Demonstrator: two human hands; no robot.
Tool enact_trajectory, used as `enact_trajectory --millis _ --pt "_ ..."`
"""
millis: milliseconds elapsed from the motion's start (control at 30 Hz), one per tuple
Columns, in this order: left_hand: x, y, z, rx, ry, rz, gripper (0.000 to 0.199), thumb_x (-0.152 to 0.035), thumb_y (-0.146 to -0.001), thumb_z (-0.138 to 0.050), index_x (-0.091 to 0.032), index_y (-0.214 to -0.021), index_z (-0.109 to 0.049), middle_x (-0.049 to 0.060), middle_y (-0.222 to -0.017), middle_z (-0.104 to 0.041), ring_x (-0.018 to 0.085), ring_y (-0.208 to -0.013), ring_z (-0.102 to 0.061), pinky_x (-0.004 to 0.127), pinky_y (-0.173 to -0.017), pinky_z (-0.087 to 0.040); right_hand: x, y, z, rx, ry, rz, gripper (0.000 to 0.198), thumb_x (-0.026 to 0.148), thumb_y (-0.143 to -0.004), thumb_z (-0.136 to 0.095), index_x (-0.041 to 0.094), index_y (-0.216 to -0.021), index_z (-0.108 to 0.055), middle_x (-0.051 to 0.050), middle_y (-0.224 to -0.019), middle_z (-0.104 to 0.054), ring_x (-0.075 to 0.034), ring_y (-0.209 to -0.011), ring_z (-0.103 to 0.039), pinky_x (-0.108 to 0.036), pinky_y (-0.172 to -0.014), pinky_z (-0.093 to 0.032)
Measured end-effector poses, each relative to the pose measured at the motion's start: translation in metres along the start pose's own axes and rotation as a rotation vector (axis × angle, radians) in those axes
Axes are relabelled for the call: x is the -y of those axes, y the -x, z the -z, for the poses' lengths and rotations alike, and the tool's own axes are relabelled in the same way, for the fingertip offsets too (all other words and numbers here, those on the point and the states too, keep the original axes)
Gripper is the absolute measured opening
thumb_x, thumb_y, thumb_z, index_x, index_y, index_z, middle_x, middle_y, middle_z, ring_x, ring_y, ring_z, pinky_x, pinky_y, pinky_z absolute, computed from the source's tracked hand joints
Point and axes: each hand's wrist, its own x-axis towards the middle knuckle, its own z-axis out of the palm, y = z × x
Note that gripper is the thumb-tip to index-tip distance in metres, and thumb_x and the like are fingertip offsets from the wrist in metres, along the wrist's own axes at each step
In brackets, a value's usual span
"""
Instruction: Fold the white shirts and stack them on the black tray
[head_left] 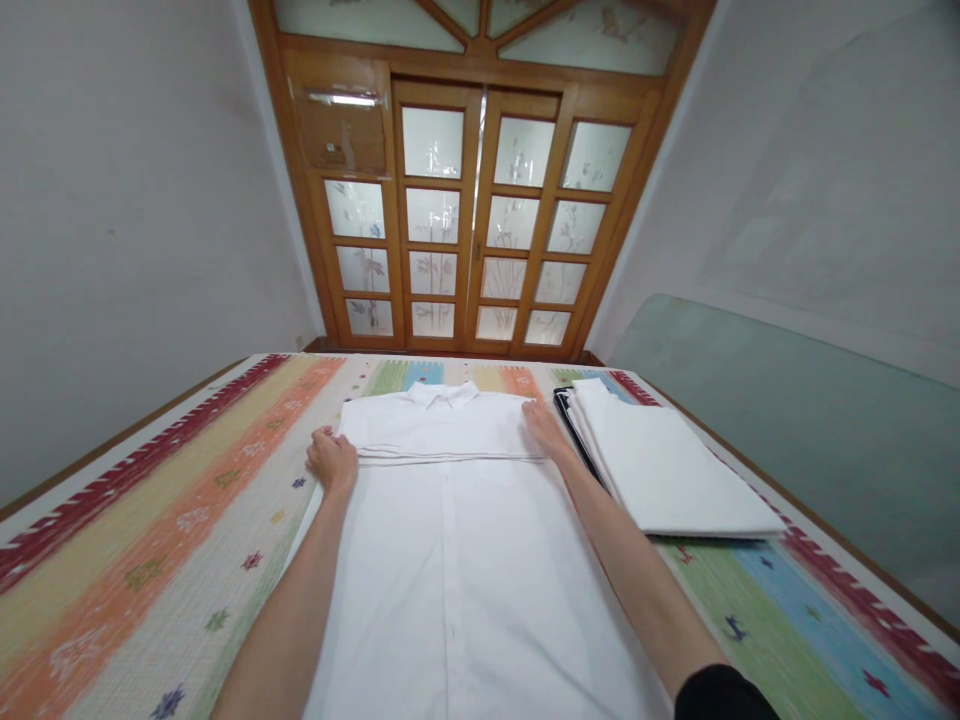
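A white collared shirt (450, 540) lies front up before me, its collar (442, 394) pointing away. Across its chest runs a band of layered fabric edges, probably the sleeves folded over. At the left side, just below the shoulder, my left hand (332, 460) is closed with its fingers curled on the shirt's edge. My right hand (546, 430) pinches the opposite edge near the right shoulder. The lower end of the shirt runs out of view beneath my forearms.
To the right lies a stack of folded clothes (675, 470), white on top with black edges below. A striped patterned cloth (247, 500) covers the surface. A pale green panel (795, 400) leans along the right wall; wooden glazed doors (472, 220) stand beyond.
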Motion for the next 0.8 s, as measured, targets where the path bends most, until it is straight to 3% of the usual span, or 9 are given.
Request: enact_trajectory --millis 100,233,500,567,633,733,800 --pt "0.001 0.0 0.0 0.016 -0.012 -0.008 0.028 -0.018 -0.085 -0.048 -0.014 -0.113 -0.052 0.015 -0.103 -0.065 0.031 -0.107 -0.056 0.043 -0.089 -0.041 -0.007 -0.009 0.016 -0.04 -0.049 -0.013 0.06 0.027 -0.099 -0.002 0.011 -0.138 -0.046 -0.01 -0.139 -0.051 -0.018 -0.131 -0.042 -0.029 -0.108 -0.031" --pt "0.002 0.0 -0.001 0.033 -0.028 -0.023 0.026 -0.018 -0.086 -0.049 -0.015 -0.111 -0.053 0.014 -0.1 -0.066 0.03 -0.107 -0.055 0.043 -0.09 -0.04 -0.007 -0.013 0.022 -0.065 -0.081 0.003 0.063 0.031 -0.099 0.0 0.013 -0.136 -0.048 -0.009 -0.137 -0.054 -0.017 -0.128 -0.045 -0.027 -0.106 -0.031" --pt "0.003 0.0 0.0 0.01 -0.072 -0.069 0.025 -0.015 -0.084 -0.048 -0.015 -0.107 -0.058 0.015 -0.101 -0.064 0.031 -0.104 -0.053 0.045 -0.087 -0.04 0.019 0.008 -0.025 0.022 -0.041 0.041 0.053 0.035 -0.097 -0.026 0.01 -0.142 -0.04 -0.014 -0.152 -0.031 -0.026 -0.143 -0.02 -0.042 -0.115 -0.016" --pt "0.0 0.005 0.0 -0.039 -0.113 -0.181 0.028 -0.012 -0.084 -0.043 -0.015 -0.105 -0.061 0.016 -0.107 -0.062 0.032 -0.109 -0.051 0.047 -0.091 -0.038 0.024 0.015 -0.035 0.048 -0.002 0.043 0.056 0.037 -0.097 -0.028 0.007 -0.144 -0.037 -0.017 -0.153 -0.026 -0.029 -0.143 -0.018 -0.044 -0.115 -0.013" --pt "-0.005 0.011 -0.003 -0.041 -0.159 -0.38 0.033 -0.011 -0.086 -0.039 -0.014 -0.111 -0.061 0.016 -0.113 -0.061 0.03 -0.113 -0.049 0.046 -0.096 -0.036 0.026 0.019 -0.039 0.066 0.056 0.038 0.059 0.039 -0.098 -0.026 0.006 -0.146 -0.031 -0.018 -0.155 -0.022 -0.031 -0.144 -0.015 -0.044 -0.115 -0.011" --pt "-0.013 0.024 -0.013 0.186 -0.233 -0.692 0.037 -0.02 -0.09 -0.038 -0.014 -0.121 -0.057 0.013 -0.125 -0.059 0.025 -0.121 -0.048 0.039 -0.104 -0.033 0.026 0.02 -0.039 0.098 0.125 0.039 0.061 0.043 -0.098 -0.022 0.007 -0.148 -0.026 -0.017 -0.156 -0.017 -0.031 -0.144 -0.012 -0.042 -0.114 -0.01" --pt "-0.015 0.032 -0.02 0.341 -0.282 -0.794 0.038 -0.027 -0.092 -0.038 -0.016 -0.123 -0.058 0.011 -0.132 -0.057 0.023 -0.126 -0.046 0.037 -0.106 -0.033 0.026 0.02 -0.038 0.116 0.154 0.045 0.062 0.044 -0.098 -0.021 0.008 -0.149 -0.024 -0.017 -0.157 -0.016 -0.03 -0.144 -0.011 -0.041 -0.114 -0.01"
